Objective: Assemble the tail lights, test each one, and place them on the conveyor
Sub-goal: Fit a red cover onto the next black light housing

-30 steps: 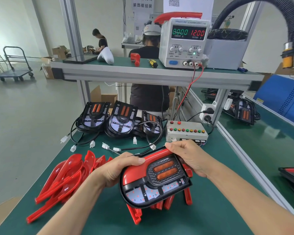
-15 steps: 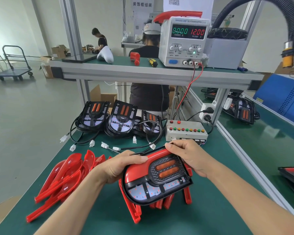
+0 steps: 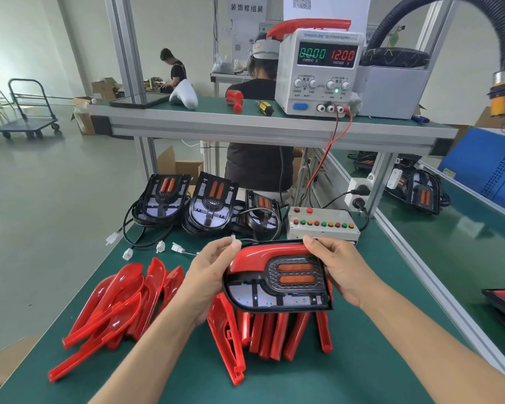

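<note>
I hold a tail light [image 3: 277, 282] above the green bench, black housing with two orange strips and a red trim piece along its top. My right hand [image 3: 337, 268] grips its right end, thumb on the red trim. My left hand [image 3: 209, 275] is at its left end and pinches a small white connector [image 3: 234, 243] between thumb and fingers. Three black untrimmed tail lights [image 3: 210, 204] with cables lie behind. Loose red trim pieces [image 3: 120, 304] are piled at the left, and more red trim pieces [image 3: 274, 333] sit under the held light.
A grey test box [image 3: 322, 225] with coloured buttons sits just behind my hands. A power supply [image 3: 318, 71] on the shelf reads 0.00 and 12.00. The green conveyor [image 3: 464, 243] runs along the right with a finished light [image 3: 423, 195]. A seated person works beyond the bench.
The tail light has been lifted and levelled. My left hand left the housing's edge and now pinches the white connector at the top left.
</note>
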### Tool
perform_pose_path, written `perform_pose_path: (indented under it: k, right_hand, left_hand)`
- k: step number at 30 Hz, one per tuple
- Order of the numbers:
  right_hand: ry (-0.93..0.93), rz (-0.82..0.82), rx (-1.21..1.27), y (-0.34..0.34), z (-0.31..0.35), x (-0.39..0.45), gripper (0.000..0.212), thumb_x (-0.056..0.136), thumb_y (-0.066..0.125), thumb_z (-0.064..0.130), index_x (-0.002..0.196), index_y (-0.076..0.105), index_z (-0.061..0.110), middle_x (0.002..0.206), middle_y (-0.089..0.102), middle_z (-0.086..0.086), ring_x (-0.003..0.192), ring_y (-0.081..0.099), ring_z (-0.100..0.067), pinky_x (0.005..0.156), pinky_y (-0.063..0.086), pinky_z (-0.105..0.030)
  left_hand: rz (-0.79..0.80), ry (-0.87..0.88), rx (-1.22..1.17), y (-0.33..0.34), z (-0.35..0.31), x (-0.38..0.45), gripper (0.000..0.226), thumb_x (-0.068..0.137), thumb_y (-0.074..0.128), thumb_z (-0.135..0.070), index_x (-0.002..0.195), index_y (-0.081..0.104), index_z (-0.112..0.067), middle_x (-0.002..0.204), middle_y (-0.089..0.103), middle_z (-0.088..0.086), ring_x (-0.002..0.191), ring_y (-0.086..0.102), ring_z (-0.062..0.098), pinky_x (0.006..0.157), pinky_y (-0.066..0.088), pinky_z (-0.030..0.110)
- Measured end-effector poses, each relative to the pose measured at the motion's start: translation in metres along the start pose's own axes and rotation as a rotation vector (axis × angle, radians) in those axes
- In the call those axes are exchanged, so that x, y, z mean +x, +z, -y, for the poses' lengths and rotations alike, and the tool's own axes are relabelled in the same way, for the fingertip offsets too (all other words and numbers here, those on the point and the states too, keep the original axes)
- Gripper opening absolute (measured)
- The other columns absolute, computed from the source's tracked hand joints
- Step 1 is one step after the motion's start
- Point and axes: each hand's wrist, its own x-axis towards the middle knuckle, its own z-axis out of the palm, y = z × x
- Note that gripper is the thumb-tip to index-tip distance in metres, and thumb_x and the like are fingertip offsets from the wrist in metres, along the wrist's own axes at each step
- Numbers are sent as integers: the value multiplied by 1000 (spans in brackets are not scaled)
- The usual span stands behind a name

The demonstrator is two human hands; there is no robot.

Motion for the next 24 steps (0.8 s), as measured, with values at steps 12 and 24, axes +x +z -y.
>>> perform_pose_path:
  k: [12, 24]
  right_hand:
    - [-50, -51, 86, 10, 4, -8, 37, 81, 72, 44, 87, 80, 8, 95, 78, -16, 86, 75, -25, 80, 62, -36]
    - [-68, -17, 26, 16, 2, -8, 32, 87, 67, 45, 85, 80, 16, 96, 79, -13, 90, 75, -24, 96, 58, -49]
  left_hand:
    - [173, -120, 46, -2, -7, -5, 48, 91, 62, -59, 118, 71, -19, 114, 75, 8, 106, 73, 27, 94, 57, 49]
    - [135, -129, -222, 0, 0, 0, 39, 88, 67, -36, 122, 70, -17, 122, 71, 14, 106, 69, 29, 101, 52, 53]
